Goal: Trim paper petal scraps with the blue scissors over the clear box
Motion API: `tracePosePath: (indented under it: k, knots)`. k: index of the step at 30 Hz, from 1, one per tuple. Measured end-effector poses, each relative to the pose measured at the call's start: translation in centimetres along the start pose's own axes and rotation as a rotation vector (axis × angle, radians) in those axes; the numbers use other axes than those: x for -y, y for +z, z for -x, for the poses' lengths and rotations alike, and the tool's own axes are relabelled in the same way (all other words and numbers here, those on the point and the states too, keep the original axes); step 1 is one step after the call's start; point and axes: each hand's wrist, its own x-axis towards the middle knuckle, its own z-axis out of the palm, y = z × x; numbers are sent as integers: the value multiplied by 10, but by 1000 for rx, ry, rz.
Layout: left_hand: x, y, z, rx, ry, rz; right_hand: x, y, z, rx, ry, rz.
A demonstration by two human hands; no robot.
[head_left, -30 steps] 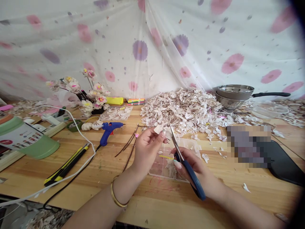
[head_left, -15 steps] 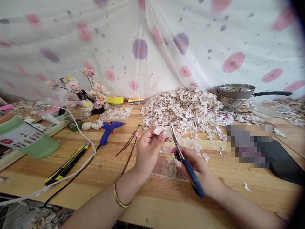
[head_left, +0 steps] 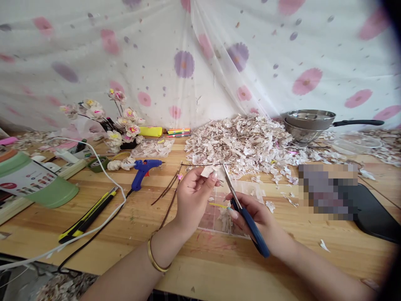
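Note:
Between the thumb and fingers of my left hand (head_left: 196,196) is a small whitish papery piece (head_left: 207,171), pinched above the table. My right hand (head_left: 255,215) grips blue-handled scissors (head_left: 249,221), whose blades point up and away beside the piece's right edge. The blades look nearly closed; whether they touch the piece I cannot tell. Beneath my hands lies a clear divided plastic tray (head_left: 216,225) with pale scraps and a thin yellow strip (head_left: 218,205) at it. Left of my left hand rests a twig (head_left: 169,205) with a pink tip.
A blue glue gun (head_left: 144,172), a yellow-black utility knife (head_left: 87,215) and cables lie left. Behind them stand paper-like flowers (head_left: 125,125). A large heap of pale scraps (head_left: 241,142) spreads at the back, beside metal bowls (head_left: 308,125). A black phone (head_left: 376,213) lies right.
Both hands have shifted very slightly left, with the papery piece and the scissors. The scissors' handles and blades look a little closer together.

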Motion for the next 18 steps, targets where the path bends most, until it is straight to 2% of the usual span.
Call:
tracePosePath:
  k: [18]
  knots:
    - [2, -7, -6, 55, -13, 5, -2, -8, -3, -4, -45, 53]
